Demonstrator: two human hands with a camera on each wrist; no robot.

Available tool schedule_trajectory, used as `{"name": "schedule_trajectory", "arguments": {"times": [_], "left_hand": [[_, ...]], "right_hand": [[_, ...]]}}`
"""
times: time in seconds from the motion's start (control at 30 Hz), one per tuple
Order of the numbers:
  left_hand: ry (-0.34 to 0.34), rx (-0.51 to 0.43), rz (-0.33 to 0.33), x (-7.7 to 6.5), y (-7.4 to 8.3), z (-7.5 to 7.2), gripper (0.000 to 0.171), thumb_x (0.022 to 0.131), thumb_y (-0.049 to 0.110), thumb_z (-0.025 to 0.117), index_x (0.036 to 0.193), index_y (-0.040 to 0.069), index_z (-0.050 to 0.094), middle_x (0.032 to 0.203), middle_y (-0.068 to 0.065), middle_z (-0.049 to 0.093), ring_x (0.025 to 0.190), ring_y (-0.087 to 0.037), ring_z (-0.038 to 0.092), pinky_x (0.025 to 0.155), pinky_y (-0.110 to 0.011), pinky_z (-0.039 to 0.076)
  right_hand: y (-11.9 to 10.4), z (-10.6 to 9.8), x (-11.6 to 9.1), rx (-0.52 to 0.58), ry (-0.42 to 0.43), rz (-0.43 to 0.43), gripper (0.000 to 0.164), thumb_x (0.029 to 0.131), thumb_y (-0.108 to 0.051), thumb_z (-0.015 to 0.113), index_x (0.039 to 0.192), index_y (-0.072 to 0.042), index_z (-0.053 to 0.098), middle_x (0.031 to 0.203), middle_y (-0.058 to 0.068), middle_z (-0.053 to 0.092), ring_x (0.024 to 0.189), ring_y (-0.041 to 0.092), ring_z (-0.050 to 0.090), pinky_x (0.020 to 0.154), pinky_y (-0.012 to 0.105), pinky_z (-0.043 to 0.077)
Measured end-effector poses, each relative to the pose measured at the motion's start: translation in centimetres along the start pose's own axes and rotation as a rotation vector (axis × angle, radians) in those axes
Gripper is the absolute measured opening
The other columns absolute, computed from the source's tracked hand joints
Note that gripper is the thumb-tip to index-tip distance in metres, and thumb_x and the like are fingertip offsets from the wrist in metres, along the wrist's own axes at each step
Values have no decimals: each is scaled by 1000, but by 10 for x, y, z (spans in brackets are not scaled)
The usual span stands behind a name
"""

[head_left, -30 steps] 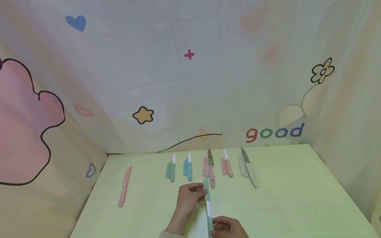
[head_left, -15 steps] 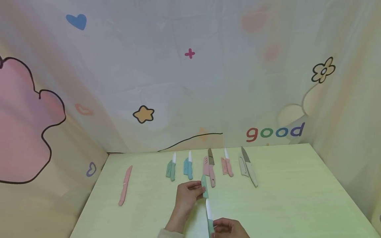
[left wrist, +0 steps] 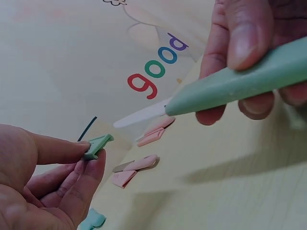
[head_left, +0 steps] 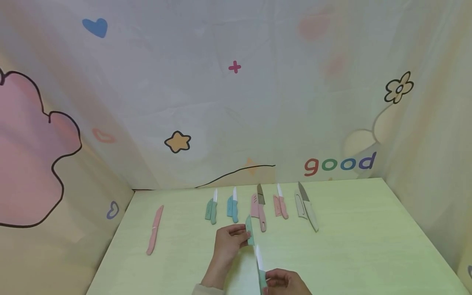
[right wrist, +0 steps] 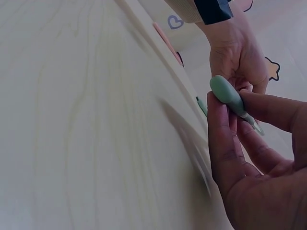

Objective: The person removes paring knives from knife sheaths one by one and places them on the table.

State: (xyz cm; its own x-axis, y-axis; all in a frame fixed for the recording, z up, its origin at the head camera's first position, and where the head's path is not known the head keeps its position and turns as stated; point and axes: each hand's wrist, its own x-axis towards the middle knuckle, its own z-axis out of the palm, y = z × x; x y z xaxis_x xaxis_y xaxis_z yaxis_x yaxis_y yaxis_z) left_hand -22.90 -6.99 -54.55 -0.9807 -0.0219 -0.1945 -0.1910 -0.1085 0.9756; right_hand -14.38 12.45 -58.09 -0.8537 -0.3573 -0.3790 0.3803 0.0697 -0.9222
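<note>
My left hand (head_left: 228, 241) pinches a light green knife sheath (head_left: 249, 231) between thumb and fingers, its open end facing me. Below it, my right hand (head_left: 287, 282) grips the green handle (left wrist: 240, 84) of a small knife whose white blade (head_left: 259, 257) points up toward the sheath. Blade tip and sheath are apart, with a small gap between them. In the left wrist view the blade (left wrist: 141, 115) is bare and the sheath (left wrist: 99, 146) sits at the fingertips. From the right wrist, the handle's rounded butt (right wrist: 222, 88) shows between thumb and fingers.
Along the table's (head_left: 350, 246) back lie several bare knives beside their sheaths: a green knife (head_left: 214, 213), a blue knife (head_left: 235, 211), a dark-bladed pink knife (head_left: 262, 217), a smaller pink knife (head_left: 283, 208) and a grey-green knife (head_left: 312, 215). A sheathed pink knife (head_left: 155, 231) lies at left.
The sheath has come off the blade; the left hand has moved it slightly left and away. The right hand with the knife has stayed nearly in place.
</note>
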Motion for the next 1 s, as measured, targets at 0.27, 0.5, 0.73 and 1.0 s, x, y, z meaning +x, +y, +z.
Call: {"name": "schedule_trajectory", "arguments": {"times": [0.27,0.5,0.73,1.0], "left_hand": [[5,29,-34,-3,-7,0,24,81,-1,74,104,-5,69,90,-15,71,78,-20,66,70,-35,62],[-16,41,-54,-9,-12,3,23,80,-4,73,103,-6,69,88,-14,71,76,-19,66,67,-33,62],[-39,41,-54,-27,-2,7,23,80,-4,72,102,-8,68,87,-14,70,78,-22,66,70,-36,62],[-51,33,-66,-25,-22,7,23,79,0,75,101,-3,70,86,-11,70,77,-21,66,66,-31,61]], "right_hand": [[-3,0,1,16,35,-4,38,81,-15,76,111,4,65,83,1,68,77,17,62,64,26,57],[-3,0,4,66,24,-23,44,81,-15,77,116,7,61,86,5,70,80,22,65,68,31,60],[-9,0,3,111,24,-58,44,86,-14,72,121,9,57,86,6,71,75,23,66,65,30,59],[-11,-2,4,111,61,-35,47,87,-18,71,125,6,56,89,6,71,72,23,65,61,32,60]]}}
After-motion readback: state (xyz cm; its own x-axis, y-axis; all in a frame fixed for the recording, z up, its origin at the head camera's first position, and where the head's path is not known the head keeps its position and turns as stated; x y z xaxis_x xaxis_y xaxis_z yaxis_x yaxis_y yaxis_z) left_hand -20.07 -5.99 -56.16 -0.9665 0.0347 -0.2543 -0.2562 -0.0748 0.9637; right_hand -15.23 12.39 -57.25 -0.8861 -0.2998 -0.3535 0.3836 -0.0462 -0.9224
